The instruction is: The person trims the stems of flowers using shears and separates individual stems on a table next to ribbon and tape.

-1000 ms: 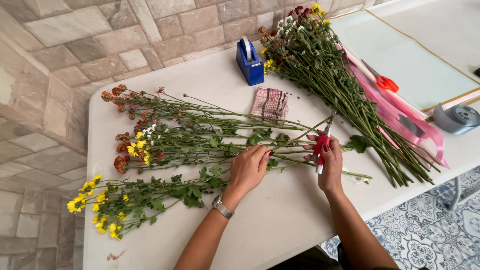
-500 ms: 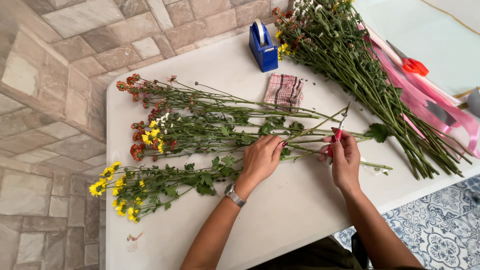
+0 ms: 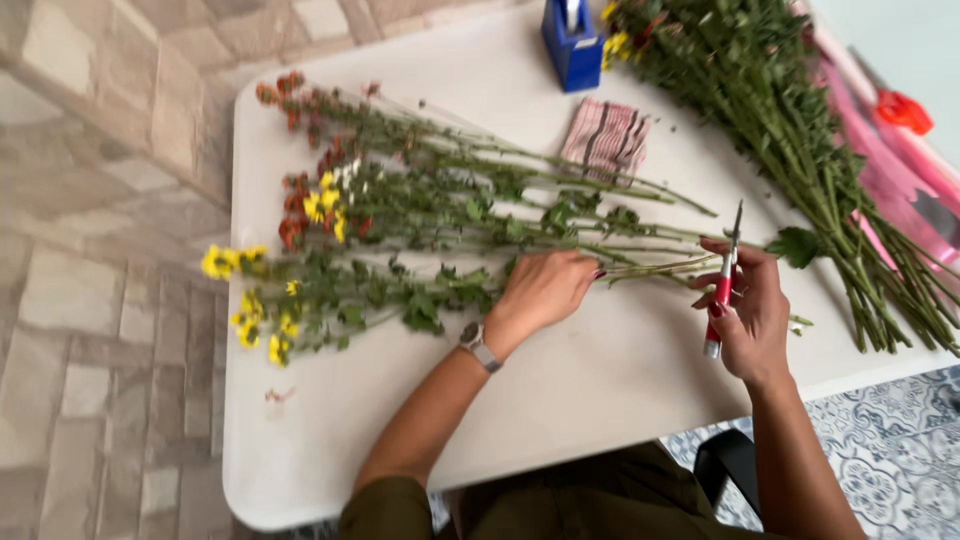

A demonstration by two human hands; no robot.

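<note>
Trimming looks like the step in hand: the left hand (image 3: 540, 290) lies flat, fingers curled over a row of flower stems (image 3: 450, 225) stretched across the middle of the white table (image 3: 600, 390), blooms toward its left edge. The right hand (image 3: 752, 315) grips red-handled scissors (image 3: 724, 280) upright, blades seemingly closed, tips up, just beside the bare stem ends. A larger heap of flowers (image 3: 800, 130) lies toward the right edge on pink wrapping (image 3: 890, 190); a blue tape dispenser (image 3: 572, 45) and a striped cloth (image 3: 605, 140) sit near the far edge. A cut, I judge, would call for opening the blades and bringing them across the stem ends while the left hand pins them.
</note>
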